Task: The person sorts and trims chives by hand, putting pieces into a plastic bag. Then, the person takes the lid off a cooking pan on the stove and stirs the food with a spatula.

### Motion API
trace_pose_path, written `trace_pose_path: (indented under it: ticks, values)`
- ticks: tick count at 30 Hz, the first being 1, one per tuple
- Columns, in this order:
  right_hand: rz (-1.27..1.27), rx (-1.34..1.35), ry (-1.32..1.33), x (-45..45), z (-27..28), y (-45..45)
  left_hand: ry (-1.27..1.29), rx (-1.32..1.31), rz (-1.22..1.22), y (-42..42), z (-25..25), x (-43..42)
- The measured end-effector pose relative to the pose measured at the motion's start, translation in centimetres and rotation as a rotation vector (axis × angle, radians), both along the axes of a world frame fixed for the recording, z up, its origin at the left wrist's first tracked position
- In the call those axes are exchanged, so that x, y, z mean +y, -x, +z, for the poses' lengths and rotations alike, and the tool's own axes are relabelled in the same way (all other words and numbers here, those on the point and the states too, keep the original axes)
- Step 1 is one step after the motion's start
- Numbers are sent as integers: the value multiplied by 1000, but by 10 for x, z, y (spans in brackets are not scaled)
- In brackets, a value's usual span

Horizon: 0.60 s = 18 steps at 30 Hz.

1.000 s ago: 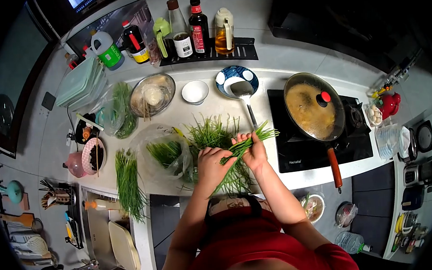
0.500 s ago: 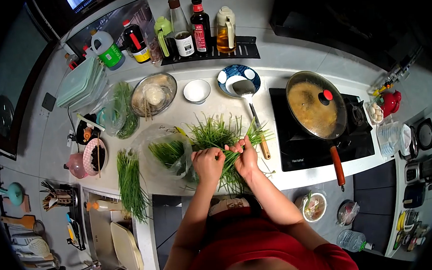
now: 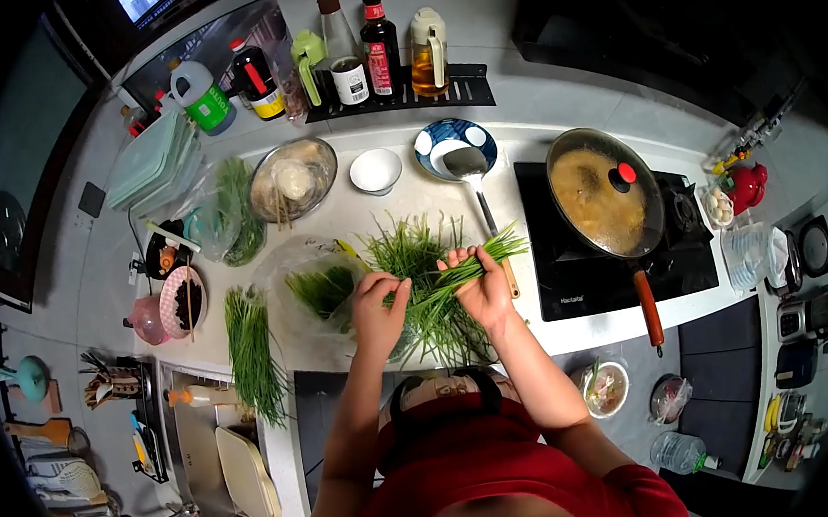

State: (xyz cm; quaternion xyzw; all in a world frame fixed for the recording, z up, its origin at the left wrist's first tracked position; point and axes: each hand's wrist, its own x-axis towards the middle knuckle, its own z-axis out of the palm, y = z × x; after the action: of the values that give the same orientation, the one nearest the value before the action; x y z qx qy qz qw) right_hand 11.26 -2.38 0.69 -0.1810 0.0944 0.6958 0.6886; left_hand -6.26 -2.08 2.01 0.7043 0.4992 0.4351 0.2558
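My right hand [image 3: 478,288] is closed around a small bunch of green stalks [image 3: 499,247], their tips pointing right. To its left, my left hand [image 3: 381,308] has its thumb and fingertips pressed together; whatever is between them is too small to make out. Beneath and between both hands a loose pile of green stalks [image 3: 409,249] spreads over the counter [image 3: 336,230]. Just left of my left hand, a clear plastic bag [image 3: 289,313] holds more greens. Another bundle of long stalks [image 3: 252,349] hangs over the counter's front edge near the sink.
A lidded pan [image 3: 605,199] is on the black cooktop [image 3: 577,291]. Behind the pile stand a blue patterned bowl [image 3: 435,143] with a spatula [image 3: 470,163], a white bowl [image 3: 375,171] and a metal bowl [image 3: 263,187]. Bottles [image 3: 381,57] line the back.
My left hand has moved slightly left, away from my right hand. The bunch in my right hand now lies tilted up to the right, its stalks more gathered than half a second ago.
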Motion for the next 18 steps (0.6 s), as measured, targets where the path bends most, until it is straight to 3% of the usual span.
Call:
trace_pose_path:
  ticks: [4,8,18]
  values:
    - [-6,85,-32,0,-9,-2,59,-31,-25,-5,21,-9]
    - [-26,156,24,2,-13,-2,-133,145,-200,4,12,-9]
    - [-25,233,44,-2,-18,-3,-171,346,-153,-7,13,-20]
